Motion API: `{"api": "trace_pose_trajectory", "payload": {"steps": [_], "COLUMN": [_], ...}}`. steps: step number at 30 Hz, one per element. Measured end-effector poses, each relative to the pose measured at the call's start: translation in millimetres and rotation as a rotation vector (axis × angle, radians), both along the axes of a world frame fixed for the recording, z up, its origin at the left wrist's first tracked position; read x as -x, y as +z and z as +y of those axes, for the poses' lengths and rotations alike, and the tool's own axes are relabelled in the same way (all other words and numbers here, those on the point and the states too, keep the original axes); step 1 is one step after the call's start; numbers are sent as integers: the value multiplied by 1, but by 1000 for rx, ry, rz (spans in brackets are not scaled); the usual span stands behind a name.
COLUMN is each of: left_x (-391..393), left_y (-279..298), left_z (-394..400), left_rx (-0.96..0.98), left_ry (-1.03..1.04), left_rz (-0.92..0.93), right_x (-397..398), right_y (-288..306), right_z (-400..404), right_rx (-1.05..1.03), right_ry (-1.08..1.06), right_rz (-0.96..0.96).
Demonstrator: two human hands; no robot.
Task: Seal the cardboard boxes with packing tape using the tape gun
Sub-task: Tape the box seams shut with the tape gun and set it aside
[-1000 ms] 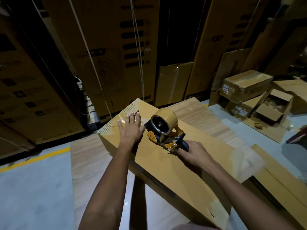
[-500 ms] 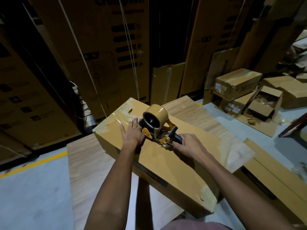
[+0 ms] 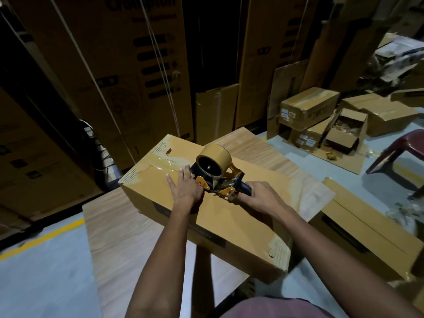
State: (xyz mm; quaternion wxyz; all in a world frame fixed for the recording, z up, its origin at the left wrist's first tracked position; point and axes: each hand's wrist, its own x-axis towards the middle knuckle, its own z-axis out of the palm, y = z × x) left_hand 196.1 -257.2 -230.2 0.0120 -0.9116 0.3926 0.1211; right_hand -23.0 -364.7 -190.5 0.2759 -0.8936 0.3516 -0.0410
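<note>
Head view: wood-grain table (image 3: 119,235), grey floor (image 3: 41,278), stacked cartons (image 3: 128,72) behind.

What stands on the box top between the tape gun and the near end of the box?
Nothing visible does. The tape gun sits on the cardboard box, held by the right hand. The left hand presses flat beside it, to its left. The top toward the near end is bare.

Yellow tape gun (image 3: 214,173) atop long tan cardboard box (image 3: 231,223), tape strip (image 3: 169,162) beyond.
</note>
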Motion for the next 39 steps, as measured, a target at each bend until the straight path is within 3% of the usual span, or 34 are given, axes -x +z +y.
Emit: {"api": "trace_pose_trajectory", "payload": {"steps": [18, 27, 39], "left_x": [11, 33, 68], "left_y": [5, 16, 0], "left_z": [-2, -14, -16], "left_rx": [40, 81, 84], "left_ry": [111, 181, 185], "left_rz": [25, 70, 13], "right_x": [3, 64, 77], "right_y": [-7, -8, 5], "right_z": [4, -31, -27], "right_rx": [-29, -45, -27], "right_ry": [38, 74, 132], "right_rz": [-24, 3, -29]}}
